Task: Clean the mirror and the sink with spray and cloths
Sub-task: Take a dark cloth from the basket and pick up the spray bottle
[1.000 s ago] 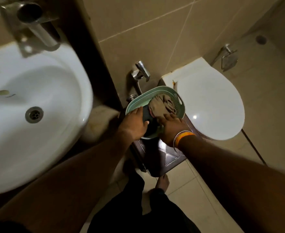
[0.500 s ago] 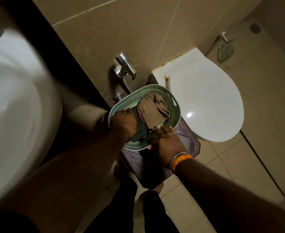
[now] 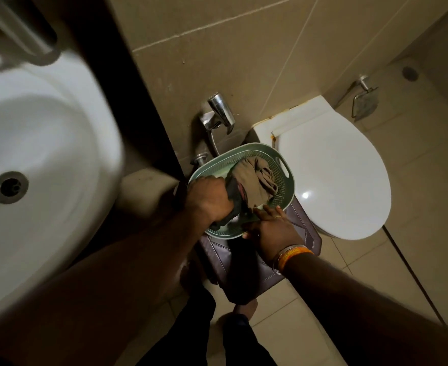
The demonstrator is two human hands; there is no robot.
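White sink (image 3: pixel 46 143) fills the left side, blurred, w/ its round metal drain (image 3: pixel 9 187) low in the bowl and part of a chrome tap (image 3: pixel 19 35) at top left. White toilet (image 3: pixel 333 180), lid down, sits at right against the beige tiled wall (image 3: pixel 217 62); a chrome paper holder (image 3: pixel 364 100) is mounted on the wall just past it. Beige tiled floor (image 3: pixel 362 273) runs below. Btwn sink and toilet stands a dark brown stool (image 3: pixel 244 273), and on top of it a pale green perforated basket (image 3: pixel 281 170) w/ a slot handle on its right end. Behind the basket, on the wall, a chrome hand-spray nozzle (image 3: pixel 220 112) hangs in its bracket, hose dropping toward a small valve (image 3: pixel 200 158). Inside the basket: a tan cloth (image 3: pixel 254 180) bunched toward the right, and a dark cloth (image 3: pixel 234 202) at the left, touching it. Left hand (image 3: pixel 209 199) is inside the basket, fist closed around the dark cloth. Right hand (image 3: pixel 273 231) rests on the basket's near rim, fingers flat and pressing on it; cannot tell if it truly grips. Right wrist has an orange band (image 3: pixel 294 256) plus a thin metal bangle, and a ring shows on one finger. No spray bottle in sight. Hands are close but not touching. Person's dark trousers (image 3: pixel 191 326) and a bare foot (image 3: pixel 246 307) show at bottom, beside the stool.
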